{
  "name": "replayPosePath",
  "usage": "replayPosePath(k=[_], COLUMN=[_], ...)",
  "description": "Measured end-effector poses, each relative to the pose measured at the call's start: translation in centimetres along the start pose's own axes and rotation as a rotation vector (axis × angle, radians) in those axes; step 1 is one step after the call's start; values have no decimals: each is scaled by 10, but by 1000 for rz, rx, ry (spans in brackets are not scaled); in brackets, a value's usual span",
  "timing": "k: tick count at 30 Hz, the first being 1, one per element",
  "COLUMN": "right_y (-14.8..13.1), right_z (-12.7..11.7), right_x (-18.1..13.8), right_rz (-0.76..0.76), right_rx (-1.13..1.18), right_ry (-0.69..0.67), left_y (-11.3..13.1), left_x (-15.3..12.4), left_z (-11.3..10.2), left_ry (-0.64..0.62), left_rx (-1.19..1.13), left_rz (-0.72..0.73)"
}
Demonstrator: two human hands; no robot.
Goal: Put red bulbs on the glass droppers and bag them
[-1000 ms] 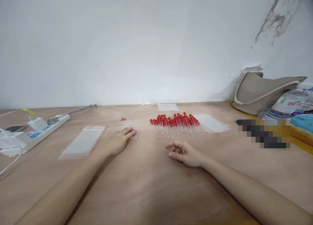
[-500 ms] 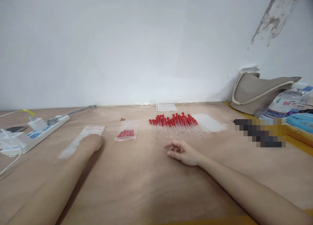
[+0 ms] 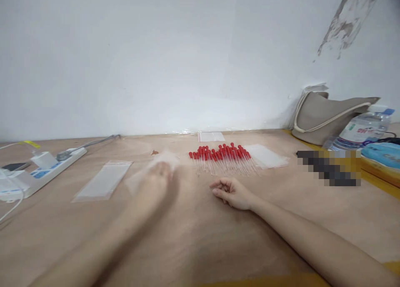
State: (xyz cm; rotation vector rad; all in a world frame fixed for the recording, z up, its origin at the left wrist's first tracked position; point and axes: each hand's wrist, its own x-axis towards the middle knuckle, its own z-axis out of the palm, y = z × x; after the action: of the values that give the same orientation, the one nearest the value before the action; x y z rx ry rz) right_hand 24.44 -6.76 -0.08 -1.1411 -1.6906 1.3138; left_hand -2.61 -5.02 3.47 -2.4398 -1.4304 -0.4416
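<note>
My left hand (image 3: 158,179) is smeared by motion over the left-middle of the table. It is closed on a clear zip bag (image 3: 133,182), whose blurred film shows left of the fingers. Behind this hand, the small bag of red-bulbed droppers is mostly hidden. My right hand (image 3: 236,194) rests on the table, loosely curled, thumb and fingers apart and holding nothing. Just beyond it lies a row of several loose droppers (image 3: 225,154), with red bulbs towards the wall and clear stems towards me. A stack of clear zip bags (image 3: 103,182) lies to the left.
A white power strip (image 3: 59,167) with chargers and cables stands at far left. More clear bags (image 3: 267,156) lie right of the droppers, and a white packet (image 3: 211,136) lies near the wall. At right are a grey bag (image 3: 331,116), a water bottle (image 3: 364,131) and a blue pouch (image 3: 383,157).
My left hand has moved right from the stack of zip bags, carrying one bag, and now covers the spot of the filled bag. My right hand has stayed put.
</note>
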Motion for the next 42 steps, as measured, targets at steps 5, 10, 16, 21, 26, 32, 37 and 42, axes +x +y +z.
replayPosePath(k=[5,10,16,21,26,32,37,42], right_y=[9,1,-46,-44,-27,-32,-42,-24], right_z=[5,-8,-36,-29,-21,-31,-50,-58], right_x=[0,13,84,138,155,152,113,37], right_rz=[-24,-304,23,186,225,159,65,-59], right_rx=[8,-387,-767,-775,-726,-585,-354,233], right_ry=[184,417,488,511,564,692,767,835], left_y=[83,57,47,47,40,39,39,40], left_x=[-20,-16,-19,-20,-20,-19,-18,-17], left_z=[11,-7,-8,2,7,7,6,8], left_ry=[-236,-249,-382,-283,-212,-259,-274,-274], left_rx=[-192,-309,-387,-514,-570,-574,-573,-587], left_rz=[310,285,325,313,259,252,249,253])
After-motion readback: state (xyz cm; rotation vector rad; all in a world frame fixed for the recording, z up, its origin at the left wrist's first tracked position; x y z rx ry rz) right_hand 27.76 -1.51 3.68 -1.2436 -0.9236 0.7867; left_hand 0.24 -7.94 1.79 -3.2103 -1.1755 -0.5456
